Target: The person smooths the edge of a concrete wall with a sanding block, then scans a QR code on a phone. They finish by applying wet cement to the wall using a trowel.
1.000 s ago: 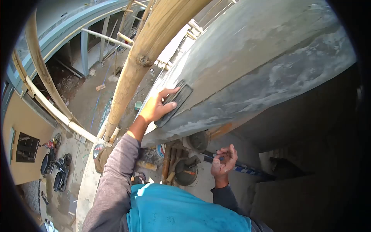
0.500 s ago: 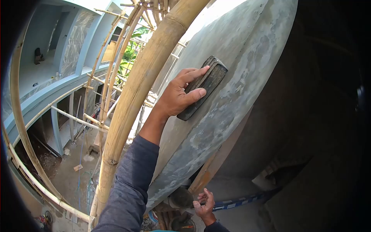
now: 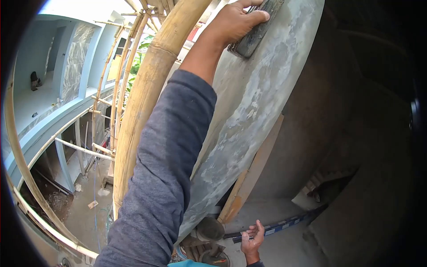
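My left hand (image 3: 235, 22) grips a dark rectangular block (image 3: 257, 36), fingers on its far side and thumb on its near face. The block lies against the grey cement-coated surface (image 3: 262, 95), near the top of the view. Patches of lighter and darker cement mark that curved surface. Low in the view, my right hand (image 3: 252, 238) is held up with fingers apart and curled a little, holding nothing. It is near a round grey container (image 3: 210, 228).
A thick bamboo pole (image 3: 149, 75) rises left of my arm, with thinner bamboo scaffolding (image 3: 84, 150) beyond it. A lower floor (image 3: 84, 213) lies far below on the left. A blue and white strip (image 3: 284, 226) is at the lower right.
My left hand and the block have moved up along the cement surface, and more of the sleeve shows. My right hand has shifted slightly right and down in the view.
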{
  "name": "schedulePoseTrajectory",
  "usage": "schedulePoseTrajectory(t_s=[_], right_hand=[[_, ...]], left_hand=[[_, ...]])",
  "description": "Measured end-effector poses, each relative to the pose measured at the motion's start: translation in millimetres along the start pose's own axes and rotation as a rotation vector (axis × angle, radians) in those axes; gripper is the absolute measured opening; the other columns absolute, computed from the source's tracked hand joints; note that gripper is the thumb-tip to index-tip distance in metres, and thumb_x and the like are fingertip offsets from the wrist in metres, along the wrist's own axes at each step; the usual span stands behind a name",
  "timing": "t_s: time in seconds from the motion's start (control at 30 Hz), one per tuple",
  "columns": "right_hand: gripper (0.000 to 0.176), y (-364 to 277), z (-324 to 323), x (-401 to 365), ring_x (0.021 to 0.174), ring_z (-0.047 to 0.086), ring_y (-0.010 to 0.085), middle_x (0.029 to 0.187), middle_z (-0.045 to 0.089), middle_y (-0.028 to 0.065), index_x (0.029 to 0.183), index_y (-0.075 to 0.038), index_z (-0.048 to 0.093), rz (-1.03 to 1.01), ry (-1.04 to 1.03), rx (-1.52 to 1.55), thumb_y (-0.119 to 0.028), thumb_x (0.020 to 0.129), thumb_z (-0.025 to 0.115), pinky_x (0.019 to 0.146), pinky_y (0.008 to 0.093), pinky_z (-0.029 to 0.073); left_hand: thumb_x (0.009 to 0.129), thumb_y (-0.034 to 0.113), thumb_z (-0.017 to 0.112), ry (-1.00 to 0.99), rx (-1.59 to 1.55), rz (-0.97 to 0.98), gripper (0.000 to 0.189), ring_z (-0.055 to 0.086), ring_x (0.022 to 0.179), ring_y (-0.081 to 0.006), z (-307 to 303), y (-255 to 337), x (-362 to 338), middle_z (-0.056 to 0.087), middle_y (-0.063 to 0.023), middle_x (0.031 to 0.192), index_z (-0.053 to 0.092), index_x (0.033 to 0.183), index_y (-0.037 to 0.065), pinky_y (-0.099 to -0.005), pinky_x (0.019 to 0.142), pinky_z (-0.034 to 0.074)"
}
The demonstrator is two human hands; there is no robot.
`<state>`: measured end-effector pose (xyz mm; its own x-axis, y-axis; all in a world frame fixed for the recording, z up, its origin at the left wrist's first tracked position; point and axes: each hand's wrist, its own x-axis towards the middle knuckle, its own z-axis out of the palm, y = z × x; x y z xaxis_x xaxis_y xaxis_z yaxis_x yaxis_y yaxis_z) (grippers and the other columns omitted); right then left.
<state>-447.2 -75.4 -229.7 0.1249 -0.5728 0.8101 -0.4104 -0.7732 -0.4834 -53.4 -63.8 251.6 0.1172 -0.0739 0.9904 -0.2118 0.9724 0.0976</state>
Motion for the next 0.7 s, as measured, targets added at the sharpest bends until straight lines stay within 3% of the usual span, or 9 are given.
schedulePoseTrajectory(t_s=[0.07, 0.13, 0.17, 0.23, 0.33, 0.4, 0.47, 0.6, 0.7], right_hand=[[0.071, 13, 2, -9, 0.075, 0.053, 0.0155, 0.098, 0.052, 0.0113, 0.134, 0.003, 0.044, 0.059, 0.006, 0.041, -0.024, 0.076, 0.075, 0.058, 0.0255, 0.049], [0.070, 20, 7, -15, 0.075, 0.053, 0.0150, 0.099, 0.052, 0.0112, 0.134, 0.004, 0.045, 0.087, -0.042, 0.071, -0.023, 0.076, 0.075, 0.058, 0.0246, 0.048], [0.070, 20, 10, -15, 0.075, 0.053, 0.0149, 0.098, 0.053, 0.0111, 0.133, 0.004, 0.045, 0.064, -0.079, 0.094, -0.024, 0.076, 0.075, 0.058, 0.0242, 0.048], [0.068, 33, 17, -15, 0.073, 0.054, 0.0145, 0.097, 0.054, 0.0104, 0.133, 0.002, 0.046, -0.051, -0.117, 0.102, -0.025, 0.077, 0.075, 0.058, 0.0238, 0.048], [0.068, 40, 30, -20, 0.073, 0.055, 0.0140, 0.096, 0.054, 0.0098, 0.133, 0.002, 0.047, -0.057, -0.108, 0.232, -0.030, 0.079, 0.075, 0.058, 0.0236, 0.048], [0.070, 44, 38, -30, 0.076, 0.055, 0.0132, 0.097, 0.054, 0.0088, 0.133, 0.003, 0.046, -0.024, -0.157, 0.359, -0.037, 0.082, 0.074, 0.061, 0.0225, 0.048], [0.072, 33, 43, -37, 0.082, 0.055, 0.0122, 0.098, 0.054, 0.0072, 0.134, 0.003, 0.045, 0.118, -0.258, 0.616, -0.044, 0.086, 0.070, 0.065, 0.0218, 0.048], [0.072, -5, 41, -26, 0.093, 0.058, 0.0141, 0.112, 0.058, 0.0095, 0.135, 0.003, 0.045, 0.541, -0.644, 1.211, -0.054, 0.093, 0.055, 0.078, 0.0257, 0.050], [0.063, 2, 37, -47, 0.105, 0.058, 0.0178, 0.124, 0.057, 0.0128, 0.135, 0.003, 0.045, 0.870, -0.663, 1.549, -0.048, 0.098, 0.049, 0.092, 0.0313, 0.047]], left_hand=[[0.085, 0.033, 0.069, 0.008, 0.135, -0.098, 0.058, 0.059, 0.095, -0.0168, -8, 7, -52, 0.062, -0.0111, 0.108, 0.055, 0.135, 0.009, -0.0289, 0.086, 0.047], [0.085, 0.030, 0.069, 0.039, 0.188, -0.194, 0.058, 0.057, 0.098, -0.0158, -17, 2, -125, 0.059, -0.0105, 0.111, 0.052, 0.137, 0.008, -0.0291, 0.087, 0.047], [0.082, 0.033, 0.072, 0.077, 0.129, -0.185, 0.060, 0.050, 0.075, -0.0073, -18, -3, -167, 0.057, -0.0032, 0.097, 0.056, 0.135, 0.009, -0.0237, 0.069, 0.046], [0.082, 0.029, 0.071, 0.082, 0.137, -0.394, 0.058, 0.046, 0.077, -0.0075, -26, 10, -258, 0.054, 0.0009, 0.095, 0.056, 0.135, 0.011, -0.0229, 0.071, 0.041], [0.078, 0.029, 0.070, 0.160, 0.412, -0.372, 0.059, 0.052, 0.096, -0.0135, -26, 55, -362, 0.058, -0.0087, 0.122, 0.057, 0.132, 0.007, -0.0278, 0.080, 0.040], [0.081, 0.035, 0.070, 0.277, 0.210, -0.462, 0.070, 0.052, 0.117, -0.0226, -5, 96, -416, 0.051, -0.0140, 0.134, 0.046, 0.138, 0.002, -0.0343, 0.097, 0.040], [0.081, 0.040, 0.072, 0.368, 0.053, -0.551, 0.081, 0.048, 0.125, -0.0259, 38, 129, -441, 0.046, -0.0162, 0.139, 0.037, 0.143, 0.001, -0.0390, 0.107, 0.034], [0.080, 0.052, 0.070, 0.200, 0.006, -0.817, 0.105, 0.031, 0.139, -0.0308, 99, 138, -490, 0.021, -0.0217, 0.153, 0.013, 0.149, -0.004, -0.0423, 0.113, 0.026], [0.084, 0.050, 0.063, 0.040, -0.046, -0.963, 0.095, 0.037, 0.134, -0.0300, 120, 120, -532, 0.035, -0.0201, 0.145, 0.019, 0.146, -0.007, -0.0420, 0.111, 0.028]])
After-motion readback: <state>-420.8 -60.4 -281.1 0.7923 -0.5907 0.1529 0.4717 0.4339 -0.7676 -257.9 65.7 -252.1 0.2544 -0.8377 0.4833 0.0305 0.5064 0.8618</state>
